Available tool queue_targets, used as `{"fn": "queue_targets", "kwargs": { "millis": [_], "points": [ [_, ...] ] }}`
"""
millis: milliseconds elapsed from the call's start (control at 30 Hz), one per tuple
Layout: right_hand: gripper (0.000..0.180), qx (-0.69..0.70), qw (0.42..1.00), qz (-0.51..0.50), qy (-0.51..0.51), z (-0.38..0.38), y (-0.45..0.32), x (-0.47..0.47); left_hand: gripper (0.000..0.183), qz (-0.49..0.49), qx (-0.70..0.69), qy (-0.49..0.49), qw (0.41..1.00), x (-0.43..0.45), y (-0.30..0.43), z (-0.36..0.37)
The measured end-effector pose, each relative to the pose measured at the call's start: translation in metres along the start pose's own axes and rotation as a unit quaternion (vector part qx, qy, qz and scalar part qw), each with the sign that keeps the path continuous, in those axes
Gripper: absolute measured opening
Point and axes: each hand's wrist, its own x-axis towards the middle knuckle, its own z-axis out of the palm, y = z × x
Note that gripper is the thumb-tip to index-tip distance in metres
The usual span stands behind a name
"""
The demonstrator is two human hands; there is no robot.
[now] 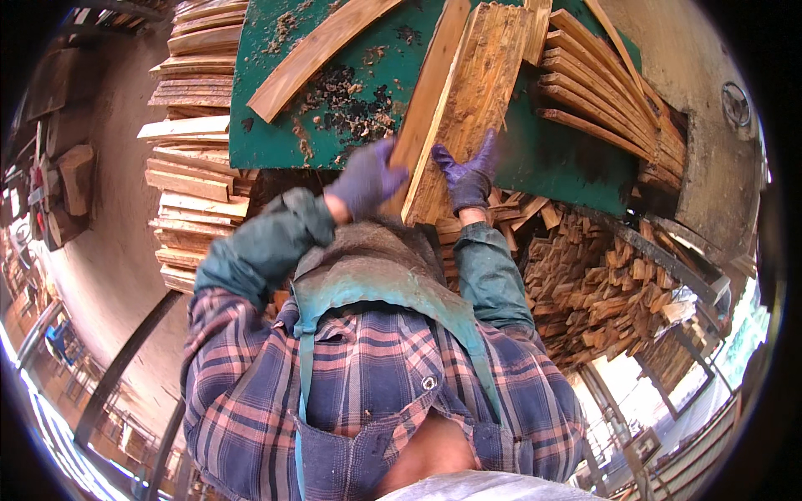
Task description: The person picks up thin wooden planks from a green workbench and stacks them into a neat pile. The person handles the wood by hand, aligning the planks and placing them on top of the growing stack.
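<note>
A wide wooden board (479, 81) with rough, bark-flecked grain lies lengthwise before me, its near end close to my apron. Beside its left edge runs a narrower, smoother board (432, 94). My right hand (467, 174), in a purple work glove, rests on the wide board's near part with thumb and fingers spread. My left hand (368, 178), gloved alike and blurred, is at the narrower board's left edge; whether its fingers grip the wood is unclear. Both boards lie over a green metal table (269, 141) strewn with shavings and dark patches.
Another plank (326, 56) lies slantwise on the table's left. A tall stack of boards (194, 169) stands left of the table. Fanned boards (601, 94) occupy its right side. Below right is a large heap of wood offcuts (589, 282). A handwheel (735, 103) is farther right.
</note>
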Motion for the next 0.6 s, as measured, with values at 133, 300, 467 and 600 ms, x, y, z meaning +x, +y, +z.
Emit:
{"fn": "queue_targets", "kwargs": {
  "millis": [133, 300, 467, 600],
  "points": [
    [0.086, 0.237, 0.971, 0.002, -0.041, -0.019, 0.023, 0.003, 0.030, 0.149, 0.190, 0.222, 0.945, 0.106, 0.046, -0.049],
    [0.065, 0.372, 0.928, 0.019, -0.015, -0.025, 0.061, 0.052, 0.049, 0.269, 0.095, 0.269, 0.920, 0.127, 0.021, -0.024],
    [0.051, 0.427, 0.904, 0.017, 0.023, 0.017, 0.070, 0.088, 0.056, 0.191, -0.118, 0.186, 0.957, 0.115, -0.022, 0.072],
    [0.045, 0.639, 0.741, 0.193, -0.076, 0.019, 0.042, 0.085, 0.070, 0.079, -0.343, 0.177, 0.919, 0.119, -0.006, 0.076]
  ]
}}
